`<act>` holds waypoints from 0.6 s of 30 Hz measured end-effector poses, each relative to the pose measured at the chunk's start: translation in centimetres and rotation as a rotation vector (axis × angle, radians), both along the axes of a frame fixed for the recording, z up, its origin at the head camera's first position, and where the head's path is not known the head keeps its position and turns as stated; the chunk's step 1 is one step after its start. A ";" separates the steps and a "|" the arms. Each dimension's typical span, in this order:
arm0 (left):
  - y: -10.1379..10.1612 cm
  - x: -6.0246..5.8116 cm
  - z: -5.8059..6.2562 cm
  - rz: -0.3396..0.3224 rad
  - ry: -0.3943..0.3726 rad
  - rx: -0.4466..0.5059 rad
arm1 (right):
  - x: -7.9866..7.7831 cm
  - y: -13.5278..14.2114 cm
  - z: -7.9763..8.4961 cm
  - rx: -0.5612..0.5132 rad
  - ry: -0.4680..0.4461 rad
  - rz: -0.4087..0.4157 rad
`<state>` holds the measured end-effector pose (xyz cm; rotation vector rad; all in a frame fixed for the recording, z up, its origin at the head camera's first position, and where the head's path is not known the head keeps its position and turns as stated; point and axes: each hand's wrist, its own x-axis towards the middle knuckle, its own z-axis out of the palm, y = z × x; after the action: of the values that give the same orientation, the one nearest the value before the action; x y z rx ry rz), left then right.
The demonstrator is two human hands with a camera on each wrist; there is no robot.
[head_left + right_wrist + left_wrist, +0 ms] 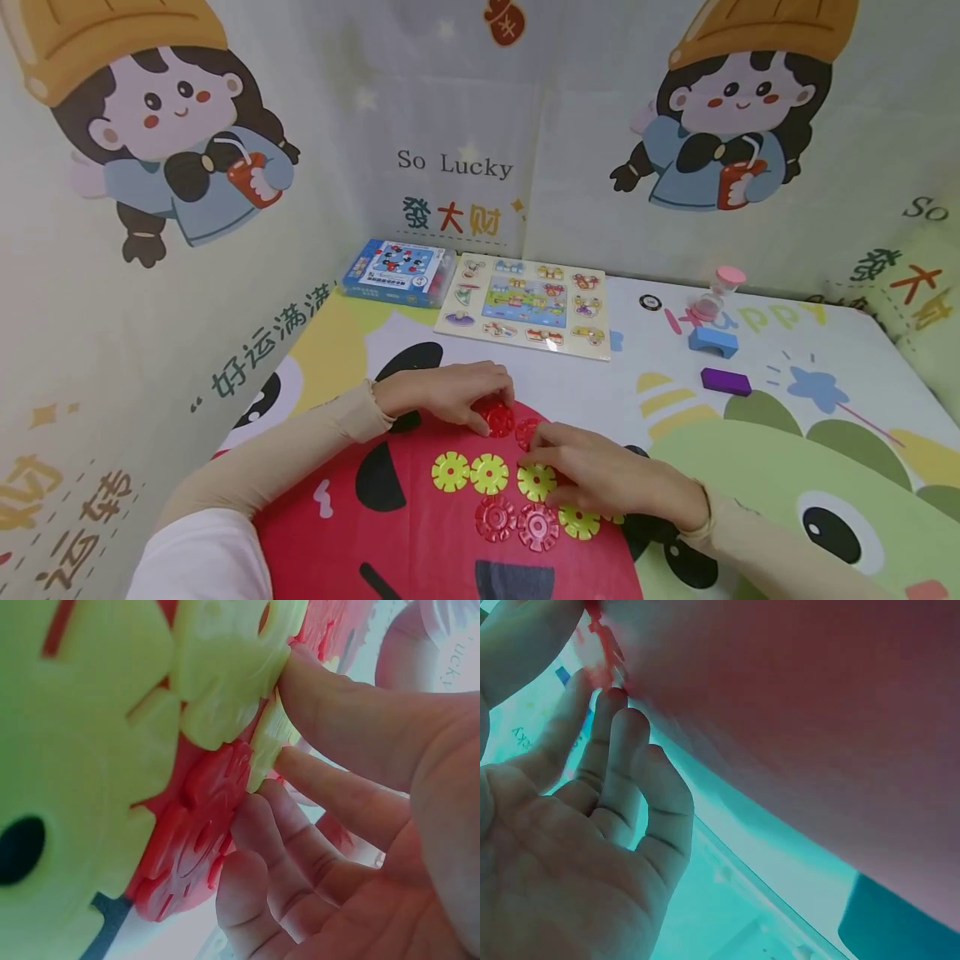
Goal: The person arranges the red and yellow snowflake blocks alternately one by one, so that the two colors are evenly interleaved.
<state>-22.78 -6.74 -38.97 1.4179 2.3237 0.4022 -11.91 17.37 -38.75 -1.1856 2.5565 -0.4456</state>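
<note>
Flat notched plastic discs, red and yellow, lie in joined rows on the red part of the table cover. My left hand (450, 396) grips a red disc (498, 419) at the far end, thumb and fingers on its edge; in the left wrist view this red disc (607, 652) shows at the fingertips. My right hand (607, 471) pinches a yellow disc (536, 483) between thumb and fingers, beside another red disc (526, 432). Two yellow discs (488, 474) lie to the left, two red discs (496, 518) nearer me. A yellow disc (579, 523) is partly under my right hand.
At the back stand a boxed game (397, 271) and a wooden knob puzzle board (525, 304). On the right are a pink-capped sand timer (717, 293), a blue arch block (713, 341), a purple block (725, 382) and a black-and-white round piece (650, 302). Printed cloth walls surround the table.
</note>
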 end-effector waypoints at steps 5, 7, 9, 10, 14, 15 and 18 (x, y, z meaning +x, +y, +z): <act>-0.7 0.3 -0.1 0.034 0.023 0.013 | -0.1 -0.1 0.2 0.014 -0.003 -0.005; -1.0 0.4 -0.2 0.034 0.036 0.029 | -0.1 -0.1 0.2 0.020 0.002 -0.007; -1.2 0.5 -0.2 0.029 0.052 0.049 | -0.1 -0.1 0.3 0.029 0.011 -0.008; -1.2 0.5 -0.2 0.024 0.068 0.054 | -0.1 0.0 0.3 0.034 0.013 -0.011; -1.3 0.6 -0.2 -0.008 0.169 0.048 | 0.0 -0.1 0.5 0.042 0.022 -0.016; -1.3 0.7 -0.2 -0.015 0.195 0.042 | 0.0 -0.1 0.5 0.042 0.025 -0.015; -1.3 0.9 -0.2 -0.024 0.269 0.027 | 0.0 -0.2 0.6 0.027 0.019 -0.011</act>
<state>-21.85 -8.06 -39.13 1.5966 2.5157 0.2489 -11.90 17.22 -38.11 -1.1728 2.5777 -0.4023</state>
